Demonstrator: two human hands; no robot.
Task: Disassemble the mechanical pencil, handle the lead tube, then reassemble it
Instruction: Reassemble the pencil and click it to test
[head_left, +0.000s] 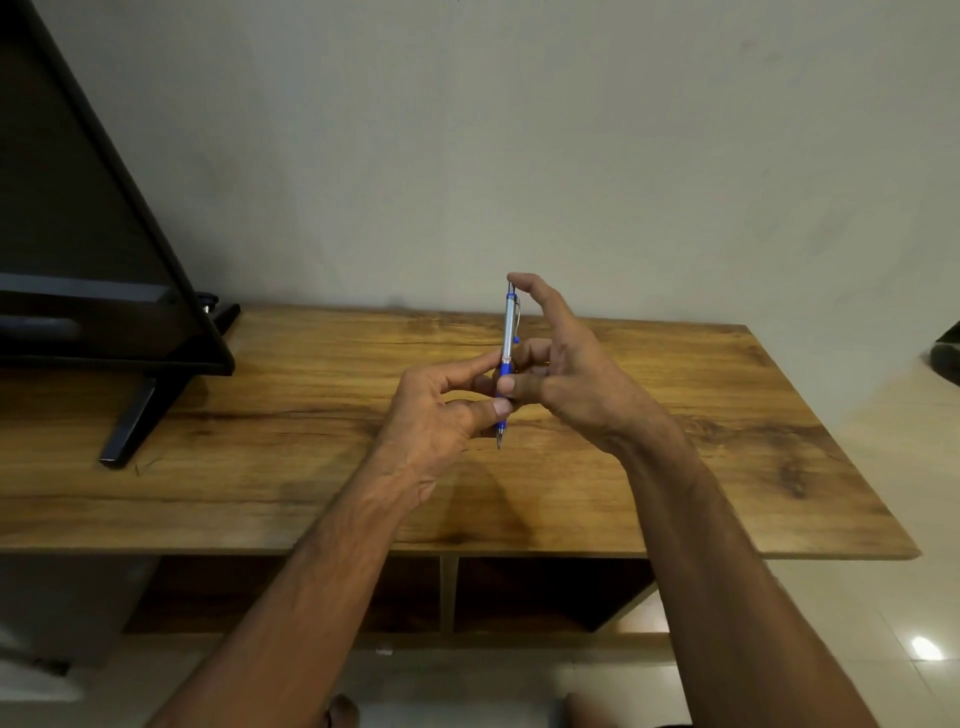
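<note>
A mechanical pencil (508, 332) with a silver barrel, blue grip and blue cap stands upright above the wooden table (311, 415), its metal tip pointing down. My left hand (441, 410) pinches the blue grip between thumb and forefinger near the lower end. My right hand (566, 374) holds the pencil's middle with thumb and bent fingers, while its forefinger stretches up and rests on the top cap. The pencil looks whole; no lead tube shows.
A black monitor (104, 260) on a slanted stand (130, 421) occupies the table's left end. A plain wall rises behind the table. Open shelf compartments (519, 592) lie under the tabletop, above a tiled floor.
</note>
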